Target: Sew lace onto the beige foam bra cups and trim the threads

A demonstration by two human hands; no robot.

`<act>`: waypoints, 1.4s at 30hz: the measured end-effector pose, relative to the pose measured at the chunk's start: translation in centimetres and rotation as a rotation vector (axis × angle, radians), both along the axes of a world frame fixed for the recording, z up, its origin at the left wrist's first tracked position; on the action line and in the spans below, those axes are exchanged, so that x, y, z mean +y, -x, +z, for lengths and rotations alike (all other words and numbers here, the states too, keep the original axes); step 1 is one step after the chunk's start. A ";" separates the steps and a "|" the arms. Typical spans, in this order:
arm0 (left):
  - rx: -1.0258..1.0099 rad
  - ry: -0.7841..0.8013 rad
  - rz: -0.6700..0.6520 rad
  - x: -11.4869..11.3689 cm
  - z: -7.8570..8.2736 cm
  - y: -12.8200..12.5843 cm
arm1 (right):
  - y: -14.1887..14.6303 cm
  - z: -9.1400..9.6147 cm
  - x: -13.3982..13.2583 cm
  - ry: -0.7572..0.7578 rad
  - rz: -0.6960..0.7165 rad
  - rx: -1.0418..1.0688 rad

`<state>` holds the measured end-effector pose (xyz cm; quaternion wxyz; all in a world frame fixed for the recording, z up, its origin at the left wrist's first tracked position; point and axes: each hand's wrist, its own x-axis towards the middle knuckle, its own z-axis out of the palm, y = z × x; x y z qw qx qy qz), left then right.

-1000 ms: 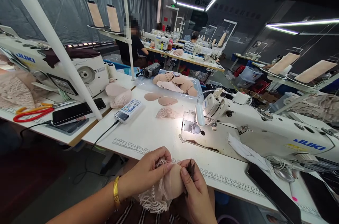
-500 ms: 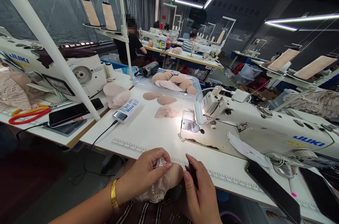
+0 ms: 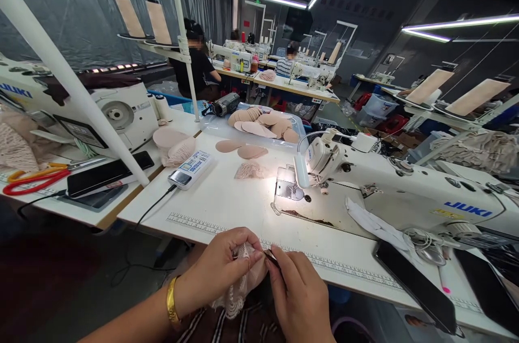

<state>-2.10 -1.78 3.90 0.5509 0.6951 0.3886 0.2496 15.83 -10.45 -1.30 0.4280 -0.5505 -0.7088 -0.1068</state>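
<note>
My left hand (image 3: pixel 217 270) is closed round a beige lace piece with a padded cup (image 3: pixel 243 286), held over my lap just below the table's front edge. My right hand (image 3: pixel 298 297) pinches a small dark snipping tool (image 3: pixel 271 257), its tip touching the lace next to my left fingertips. A gold bangle (image 3: pixel 173 304) circles my left wrist. A white Juki sewing machine (image 3: pixel 405 197) stands on the white table (image 3: pixel 227 200) ahead, its lamp lighting the needle plate (image 3: pixel 288 190).
Loose beige cups (image 3: pixel 243 149) and a lace piece (image 3: pixel 251 171) lie mid-table, with more in a clear tray (image 3: pixel 261 122). A phone (image 3: pixel 416 286) lies at right, a charger box (image 3: pixel 190 168) at left. Another machine, scissors (image 3: pixel 32 178) and phone (image 3: pixel 107 174) are on the left table. People sit behind.
My right hand moved left and brought the tool's tip onto the lace at my left fingertips. The padded cup is now mostly covered by my hands. The view tilted slightly down.
</note>
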 end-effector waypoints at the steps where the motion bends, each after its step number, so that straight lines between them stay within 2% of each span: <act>1: 0.001 0.001 -0.001 0.0 0.0 0.0 | 0.0 0.0 0.0 -0.001 -0.001 -0.005; 15: -0.031 0.078 0.009 0.3 -0.6 -0.1 | 0.2 0.5 0.4 -0.078 0.018 -0.083; 20: -0.048 0.129 0.020 0.3 -0.6 -0.2 | 0.1 0.9 0.5 -0.057 0.045 -0.159; 23: -0.060 0.134 0.024 0.3 -0.7 -0.2 | 0.2 0.6 0.5 -0.031 0.056 -0.132; 26: -0.065 0.114 0.015 0.5 -0.8 0.0 | 0.2 0.2 0.4 0.068 0.084 0.063; 28: -0.069 0.097 -0.005 0.6 -0.8 0.1 | 0.1 0.3 0.3 0.223 0.091 0.266; 31: -0.064 0.064 -0.077 0.9 -0.7 0.3 | -0.5 0.8 0.3 0.536 0.144 0.521; 34: -0.057 0.003 -0.146 1.0 -0.6 0.4 | -1.0 1.3 0.6 0.668 0.204 0.667; 38: 0.051 -0.044 -0.179 1.0 -0.4 0.5 | -1.0 0.8 0.7 0.644 0.168 0.663; 42: 0.118 -0.077 -0.107 0.9 -0.3 0.5 | -0.7 0.1 0.4 0.400 0.066 0.362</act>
